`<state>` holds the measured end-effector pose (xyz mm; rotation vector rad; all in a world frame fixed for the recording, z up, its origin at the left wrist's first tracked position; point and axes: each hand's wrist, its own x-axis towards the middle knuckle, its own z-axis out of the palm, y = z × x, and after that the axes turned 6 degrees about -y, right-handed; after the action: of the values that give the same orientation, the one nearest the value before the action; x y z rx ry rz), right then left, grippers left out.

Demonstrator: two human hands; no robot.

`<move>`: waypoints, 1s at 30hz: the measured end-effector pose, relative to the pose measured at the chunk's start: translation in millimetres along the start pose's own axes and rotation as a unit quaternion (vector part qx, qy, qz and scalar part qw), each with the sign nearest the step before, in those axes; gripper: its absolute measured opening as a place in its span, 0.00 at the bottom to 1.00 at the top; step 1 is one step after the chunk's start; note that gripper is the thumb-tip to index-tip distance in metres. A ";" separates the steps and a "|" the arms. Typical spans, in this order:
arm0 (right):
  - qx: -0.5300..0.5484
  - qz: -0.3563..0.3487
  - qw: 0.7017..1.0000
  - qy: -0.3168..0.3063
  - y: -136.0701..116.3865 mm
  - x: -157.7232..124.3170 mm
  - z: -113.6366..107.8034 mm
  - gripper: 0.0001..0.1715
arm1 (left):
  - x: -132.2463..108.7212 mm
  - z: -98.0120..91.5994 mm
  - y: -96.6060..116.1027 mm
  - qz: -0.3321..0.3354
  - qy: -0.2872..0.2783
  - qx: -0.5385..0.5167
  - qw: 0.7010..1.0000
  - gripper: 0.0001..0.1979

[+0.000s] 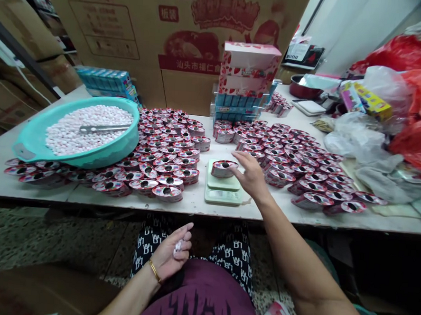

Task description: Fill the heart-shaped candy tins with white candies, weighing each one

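My left hand (173,253) is over my lap, palm up, its fingers curled round a few small white candies (178,247). My right hand (248,174) reaches over the table, thumb and fingers apart at the right end of a small oval container (224,169); whether it touches I cannot tell. That container has a red-patterned top with a dark hole and stands on a pale green digital scale (223,196). To the left, a turquoise basin (125,145) holds many white and pinkish candies (87,121), with metal tongs (105,128) lying on them.
Rows of similar oval containers (167,193) stand left of the scale, and more containers (313,199) stand to its right. Behind are stacked display boxes (250,67) and a large cardboard carton (132,38). Plastic bags (354,138) crowd the right side.
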<state>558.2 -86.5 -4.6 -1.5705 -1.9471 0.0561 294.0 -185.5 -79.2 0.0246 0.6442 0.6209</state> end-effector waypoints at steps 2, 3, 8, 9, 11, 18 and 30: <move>0.064 0.030 0.996 0.046 -12.2 -26.7 -3.2 0.15 | 3.0 0.6 -2.1 0.000 0.010 0.025 1.000 0.10; 0.093 0.035 0.995 0.032 -23.0 -42.6 -1.4 0.14 | 6.1 2.7 -3.4 -0.004 0.014 0.041 0.999 0.10; 0.095 -0.081 0.966 -0.225 -91.4 -114.3 36.2 0.18 | 32.1 21.2 -8.0 -0.051 0.035 0.018 0.998 0.09; 0.058 -0.081 0.966 -0.238 -99.5 -121.8 44.0 0.20 | 37.0 23.7 -8.4 -0.064 0.030 0.001 0.997 0.10; 0.003 -0.074 0.962 -0.261 -104.8 -127.8 52.7 0.21 | 44.6 26.0 -9.5 -0.088 0.014 -0.029 0.996 0.12; 0.030 -0.067 0.931 -0.357 -72.1 -107.8 30.6 0.06 | 55.8 31.4 -12.5 -0.120 0.002 -0.056 0.991 0.09; 0.173 -0.094 0.953 -0.230 -54.2 -71.9 33.5 0.08 | 67.9 60.8 7.2 -0.044 -0.035 -0.058 0.997 0.09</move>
<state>501.5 -154.9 -41.0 -1.2045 -2.2748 0.7012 367.2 -132.3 -66.4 -0.0903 0.5377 0.5688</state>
